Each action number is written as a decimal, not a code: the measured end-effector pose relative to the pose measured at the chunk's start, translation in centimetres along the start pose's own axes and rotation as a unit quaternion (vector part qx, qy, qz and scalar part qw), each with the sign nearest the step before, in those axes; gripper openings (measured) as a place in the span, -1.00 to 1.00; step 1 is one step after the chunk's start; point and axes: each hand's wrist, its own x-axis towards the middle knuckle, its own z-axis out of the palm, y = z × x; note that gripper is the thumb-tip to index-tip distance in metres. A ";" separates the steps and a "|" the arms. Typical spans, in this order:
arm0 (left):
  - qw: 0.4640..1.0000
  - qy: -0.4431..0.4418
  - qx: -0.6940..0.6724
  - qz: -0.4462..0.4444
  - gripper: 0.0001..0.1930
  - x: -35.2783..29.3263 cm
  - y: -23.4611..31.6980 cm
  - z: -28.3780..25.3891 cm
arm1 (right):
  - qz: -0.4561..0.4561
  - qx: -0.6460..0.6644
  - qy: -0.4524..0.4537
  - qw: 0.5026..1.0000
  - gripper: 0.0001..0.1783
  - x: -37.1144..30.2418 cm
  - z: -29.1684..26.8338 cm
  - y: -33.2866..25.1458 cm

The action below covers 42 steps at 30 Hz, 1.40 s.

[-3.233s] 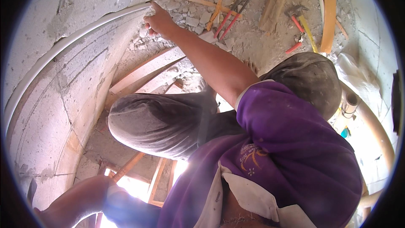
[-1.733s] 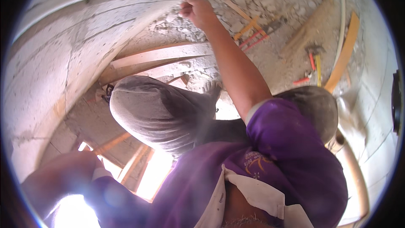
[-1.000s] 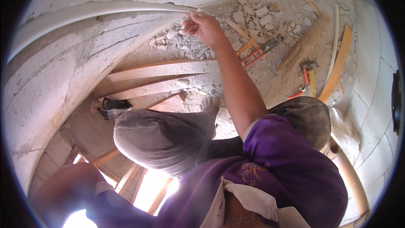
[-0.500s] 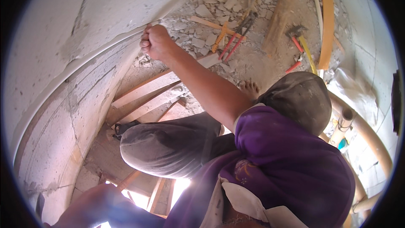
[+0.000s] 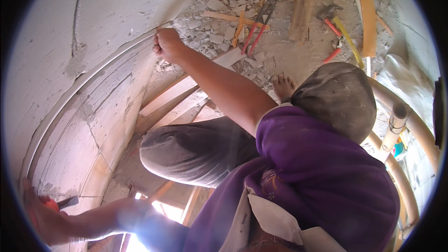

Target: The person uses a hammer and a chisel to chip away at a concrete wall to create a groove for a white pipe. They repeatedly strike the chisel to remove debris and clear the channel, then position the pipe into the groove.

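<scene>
A thin white pipe (image 5: 93, 75) runs in a curve along a groove in the pale wall. My right hand (image 5: 168, 45), arm stretched out, is curled closed at the far part of this pipe, thumb side against it; the inside of the fist is hidden. At the lower left edge of the view, my left hand (image 5: 44, 221) is closed round a red-handled tool (image 5: 68, 202) with a short dark metal blade. That hand sits by the near end of the pipe, partly cut off by the dark rim, so the tool's exact kind cannot be told.
Broken rubble (image 5: 228, 0) covers the floor ahead, with red-handled cutters (image 5: 256, 30) on it. A hammer (image 5: 331, 13), a yellow strip (image 5: 347, 42) and an orange-brown board (image 5: 366, 14) lie to the right. Timber pieces (image 5: 172, 95) lie beyond my knee; brown round poles (image 5: 403, 105) stand right.
My left hand has come up into view at the lower left with the red-handled tool, beside the pipe. My right hand stays at the pipe's far part. The view has shifted slightly.
</scene>
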 end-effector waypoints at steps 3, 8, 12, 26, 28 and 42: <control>0.998 0.016 0.034 -0.041 -0.45 -0.2 -0.1 0.0 | -0.017 -0.109 0.036 0.993 -0.86 -0.3 -2.2 -0.3; 0.997 0.045 -0.023 -0.066 -0.43 0.1 0.3 0.4 | -0.040 -0.212 0.121 0.969 -0.52 -0.8 -5.4 -0.6; 0.990 0.056 -0.101 -0.084 -0.31 0.1 0.9 0.9 | -0.115 -0.298 0.074 0.945 -0.27 -0.6 -5.5 -1.0; 0.993 0.025 -0.079 -0.078 -0.30 -0.3 2.2 0.3 | -0.005 -0.215 -0.005 0.977 -0.68 0.7 -3.4 -2.5; 0.996 0.021 -0.047 -0.070 -0.28 -0.5 2.3 -0.3 | -0.027 -0.253 0.010 0.967 -0.67 1.4 -3.8 -1.9; 0.997 0.071 -0.030 -0.016 -0.32 3.0 1.1 -4.0 | -0.088 -0.408 -0.024 0.909 0.14 0.4 -3.8 -2.5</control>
